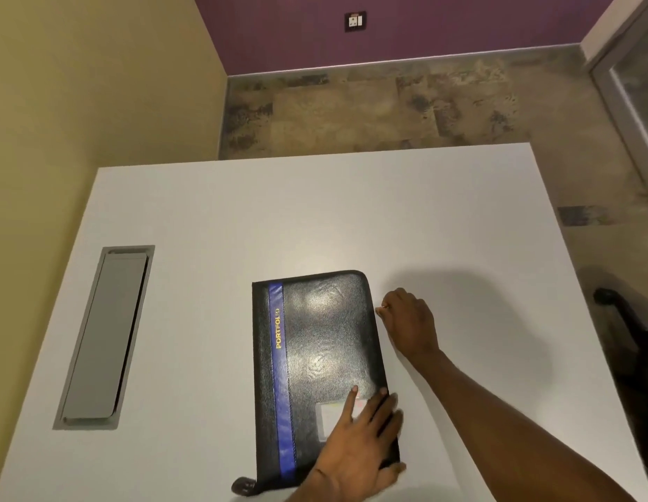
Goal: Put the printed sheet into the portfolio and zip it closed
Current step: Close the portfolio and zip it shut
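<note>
A black portfolio (322, 342) with a blue stripe and yellow "PORTFOLIO" lettering lies closed on the white table (242, 211). My left hand (362, 440) rests flat on its near right corner, fingers spread over a pale label window. My right hand (409, 324) is at the portfolio's right edge near the far corner, fingers pinched together at the zipper line; the zip pull itself is too small to make out. No printed sheet shows anywhere in view. A small black loop (244, 485) sticks out at the portfolio's near left corner.
A grey recessed cable hatch (105, 338) is set into the table at the left. Beyond the table's far edge is tiled floor and a purple wall. A dark chair part (619, 309) stands off the right side.
</note>
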{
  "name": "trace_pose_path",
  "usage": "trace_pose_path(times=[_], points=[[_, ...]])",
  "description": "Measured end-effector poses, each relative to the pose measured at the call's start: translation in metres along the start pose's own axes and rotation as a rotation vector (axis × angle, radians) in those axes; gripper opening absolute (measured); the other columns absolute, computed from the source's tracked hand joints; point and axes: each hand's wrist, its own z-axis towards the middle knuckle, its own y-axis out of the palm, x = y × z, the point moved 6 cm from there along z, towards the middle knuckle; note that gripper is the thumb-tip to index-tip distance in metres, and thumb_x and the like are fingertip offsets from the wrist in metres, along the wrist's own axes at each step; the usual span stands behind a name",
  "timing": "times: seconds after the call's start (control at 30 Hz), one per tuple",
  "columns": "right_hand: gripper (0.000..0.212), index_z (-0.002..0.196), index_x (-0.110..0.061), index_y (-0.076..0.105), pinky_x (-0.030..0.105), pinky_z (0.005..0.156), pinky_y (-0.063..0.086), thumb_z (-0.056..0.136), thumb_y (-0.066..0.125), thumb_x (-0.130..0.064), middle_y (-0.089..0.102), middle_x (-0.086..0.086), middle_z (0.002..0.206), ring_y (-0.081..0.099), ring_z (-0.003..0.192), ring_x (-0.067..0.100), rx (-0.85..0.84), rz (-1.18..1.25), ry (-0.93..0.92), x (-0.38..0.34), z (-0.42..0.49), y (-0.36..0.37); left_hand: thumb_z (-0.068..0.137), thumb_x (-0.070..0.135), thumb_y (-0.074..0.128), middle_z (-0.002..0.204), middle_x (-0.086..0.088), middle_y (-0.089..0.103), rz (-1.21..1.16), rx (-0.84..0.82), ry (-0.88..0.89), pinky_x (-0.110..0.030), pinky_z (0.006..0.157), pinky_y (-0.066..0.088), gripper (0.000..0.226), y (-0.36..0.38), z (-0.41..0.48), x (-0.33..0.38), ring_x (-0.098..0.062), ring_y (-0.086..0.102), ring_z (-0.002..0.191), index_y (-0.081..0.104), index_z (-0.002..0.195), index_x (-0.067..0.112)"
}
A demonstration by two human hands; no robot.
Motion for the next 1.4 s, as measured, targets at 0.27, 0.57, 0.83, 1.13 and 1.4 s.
trace_pose_path(times=[0.27,0.57,0.83,1.13,1.4], points=[[0.018,0.081,-0.019,0.063,0.041,0.073,0.051,0.092,0.07,-0.031,0.061,-0.003,0.084,0.06,0.073,0.023,-0.035,0.158,0.044,0.009,0.001,0.005,0.088,0.07,0.049,0.175,-0.013,-0.012,-0.154,0.129,-0.487,-0.064,0.128,-0.001,0.111,-0.074,0.077,-0.098,-0.029,-0.018,0.162,-0.002,0.168,0.012],[0.023,0.074,-0.029,0.054,0.034,0.062,0.047,0.089,0.072,-0.031,0.05,-0.013,0.075,0.052,0.065,0.012,-0.037,0.225,0.042,0.018,0.004,0.013,0.077,0.074,0.065,0.176,-0.012,-0.01,-0.193,0.026,-0.563,-0.071,0.125,0.003,0.133,-0.112,0.139,-0.145,-0.031,-0.017,0.162,-0.008,0.166,0.009],[0.016,0.084,-0.023,0.061,0.037,0.068,0.054,0.094,0.07,-0.03,0.061,-0.009,0.086,0.059,0.071,0.015,0.05,0.267,0.08,0.018,0.007,0.008,0.075,0.074,0.063,0.16,-0.016,0.028,-0.107,0.102,-0.574,-0.074,0.118,0.021,0.117,-0.119,0.143,-0.139,-0.034,0.021,0.154,0.02,0.16,0.005],[0.007,0.089,-0.019,0.067,0.042,0.073,0.053,0.095,0.063,-0.022,0.064,-0.003,0.097,0.06,0.079,0.018,-0.053,0.187,-0.134,0.016,0.082,-0.006,0.063,0.06,0.081,0.154,-0.012,0.038,-0.189,0.193,-0.478,-0.076,0.119,0.015,0.114,-0.109,0.149,-0.111,-0.034,0.03,0.15,0.033,0.152,0.009],[0.003,0.092,-0.028,0.062,0.037,0.074,0.051,0.094,0.061,-0.027,0.057,-0.011,0.107,0.056,0.081,0.015,-0.268,0.071,-0.482,-0.019,0.133,0.003,0.07,0.054,0.075,0.159,-0.019,0.04,-0.223,0.264,-0.502,-0.078,0.119,0.014,0.106,-0.102,0.147,-0.12,-0.036,0.032,0.154,0.035,0.155,0.004]])
